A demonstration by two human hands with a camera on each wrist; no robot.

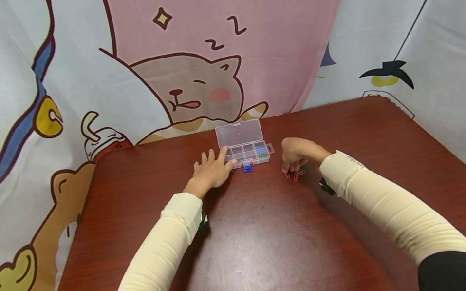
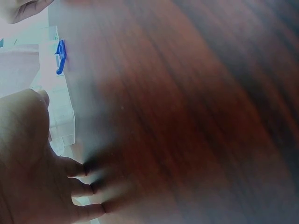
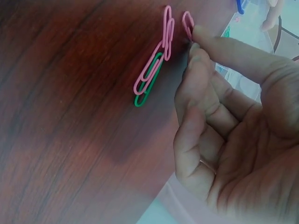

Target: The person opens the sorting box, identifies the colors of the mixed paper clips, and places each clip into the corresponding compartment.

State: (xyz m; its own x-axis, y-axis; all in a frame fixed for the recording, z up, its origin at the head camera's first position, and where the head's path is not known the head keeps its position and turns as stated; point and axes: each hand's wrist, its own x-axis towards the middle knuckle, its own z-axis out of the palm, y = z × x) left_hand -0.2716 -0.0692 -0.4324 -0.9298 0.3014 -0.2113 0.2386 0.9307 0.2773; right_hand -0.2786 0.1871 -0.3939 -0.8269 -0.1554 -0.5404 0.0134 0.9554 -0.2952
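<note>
My right hand point(image 1: 298, 152) pinches a pink paper clip point(image 3: 188, 23) between thumb and forefinger, close over the table. Beside it lie two other pink paper clips point(image 3: 168, 35) and a green paper clip point(image 3: 138, 101), overlapping in a small pile. With its fingers spread, my left hand point(image 1: 212, 173) rests at the left end of a clear plastic box point(image 1: 264, 159), thumb at the front wall. The box stands with its divided compartments exposed and its lid point(image 1: 239, 134) raised at the back. Blue and green pieces show in the right compartments, pink near the front.
A blue latch point(image 1: 247, 168) sticks out from the box's front, and a clear hanging tab point(image 1: 270, 148) from its right end. The brown wooden table point(image 1: 245, 242) reaches back to a printed cartoon curtain point(image 1: 285, 35).
</note>
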